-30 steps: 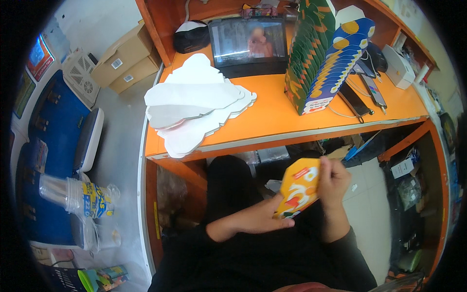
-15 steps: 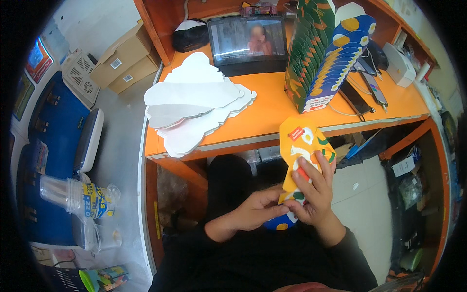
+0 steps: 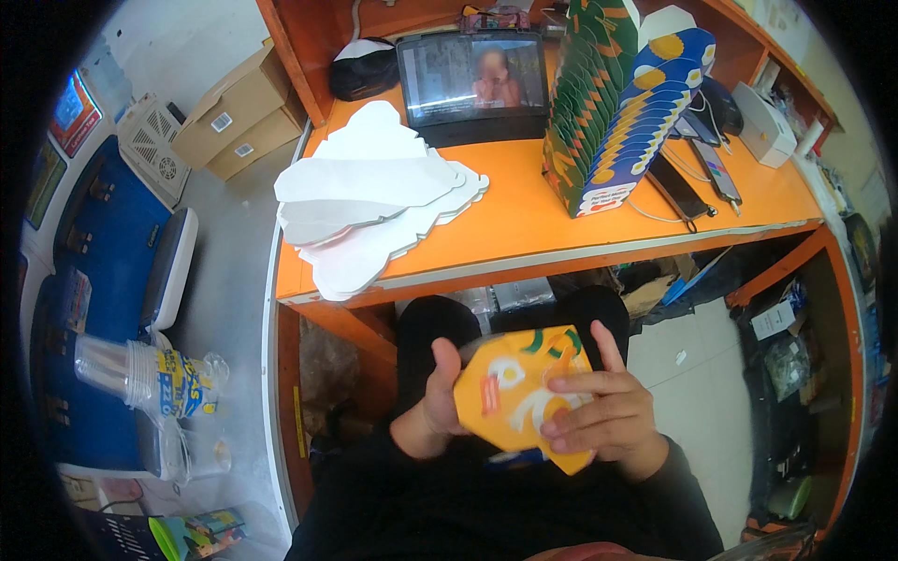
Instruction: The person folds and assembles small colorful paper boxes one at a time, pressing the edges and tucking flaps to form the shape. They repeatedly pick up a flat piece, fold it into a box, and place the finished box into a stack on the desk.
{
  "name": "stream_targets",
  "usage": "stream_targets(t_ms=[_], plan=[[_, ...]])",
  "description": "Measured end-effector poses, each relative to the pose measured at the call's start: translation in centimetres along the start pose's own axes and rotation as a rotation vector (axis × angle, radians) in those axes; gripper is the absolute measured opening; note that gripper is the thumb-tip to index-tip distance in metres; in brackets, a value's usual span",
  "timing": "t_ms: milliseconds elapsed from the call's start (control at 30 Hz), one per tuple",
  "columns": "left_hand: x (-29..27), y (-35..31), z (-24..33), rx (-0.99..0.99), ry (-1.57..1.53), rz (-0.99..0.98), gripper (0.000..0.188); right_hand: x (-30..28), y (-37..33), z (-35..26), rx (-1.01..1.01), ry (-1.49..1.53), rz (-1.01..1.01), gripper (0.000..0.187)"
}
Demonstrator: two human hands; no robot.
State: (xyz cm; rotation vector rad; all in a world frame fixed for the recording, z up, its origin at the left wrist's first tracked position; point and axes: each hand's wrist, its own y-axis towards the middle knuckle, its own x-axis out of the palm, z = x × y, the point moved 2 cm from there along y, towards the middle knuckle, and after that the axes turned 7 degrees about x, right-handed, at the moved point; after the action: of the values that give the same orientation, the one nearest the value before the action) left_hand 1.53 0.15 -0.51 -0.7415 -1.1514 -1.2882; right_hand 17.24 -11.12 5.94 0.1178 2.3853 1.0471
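Observation:
In my lap I have a yellow cardboard food carton (image 3: 510, 379) printed with eggs and green leaves, its face turned up and a bit of blue showing below. My left hand (image 3: 440, 393) grips its left edge, thumb raised and fingers hidden behind the card. Across the right part of the face lie the fingers of my right hand (image 3: 608, 411), with the index finger lifted off. On the orange desk (image 3: 449, 238), a pile of flat white carton blanks (image 3: 374, 192) sits to the left. Nested green and blue cartons (image 3: 617, 122) stand to the right.
A tablet (image 3: 472, 84) playing a video leans at the back of the desk, beside a black pouch (image 3: 363, 70). Phones (image 3: 716, 173) and a white box (image 3: 762, 126) lie at right. Wrapped plastic cups (image 3: 154, 374) and brown boxes (image 3: 238, 112) rest on the grey surface at left.
The yellow carton has come down and left and turned so its face lies flatter. My left hand has moved from its lower end to its left edge, and my right hand has shifted its hold.

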Motion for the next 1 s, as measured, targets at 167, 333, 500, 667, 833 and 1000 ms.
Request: stream_targets(t_ms=[167,333,500,667,833,1000], plan=[[-0.1,-1.3,0.6,-0.1,0.106,0.153,0.059,-0.5,0.4,0.8,0.188,0.149,-0.005,0.018],[1.2,-0.4,-0.1,-0.006,0.16,0.234,0.054,-0.4,0.0,2.1,0.219,0.358,0.157,0.025],[2.3,0.2,0.8,0.034,0.339,0.295,0.056,-1.9,-0.2,3.2,0.407,0.235,0.046,0.026],[2.8,0.2,0.3,0.076,0.641,0.426,0.052,-2.0,0.0,2.6,0.543,0.09,0.103,0.023],[2.6,-0.1,-0.4,0.089,0.819,0.5,0.042,-1.2,-0.6,2.6,0.697,0.144,0.225,0.019],[2.5,0.0,-0.4,0.139,0.86,0.445,0.04,-1.0,-0.7,2.6,0.709,0.263,0.293,0.02]])
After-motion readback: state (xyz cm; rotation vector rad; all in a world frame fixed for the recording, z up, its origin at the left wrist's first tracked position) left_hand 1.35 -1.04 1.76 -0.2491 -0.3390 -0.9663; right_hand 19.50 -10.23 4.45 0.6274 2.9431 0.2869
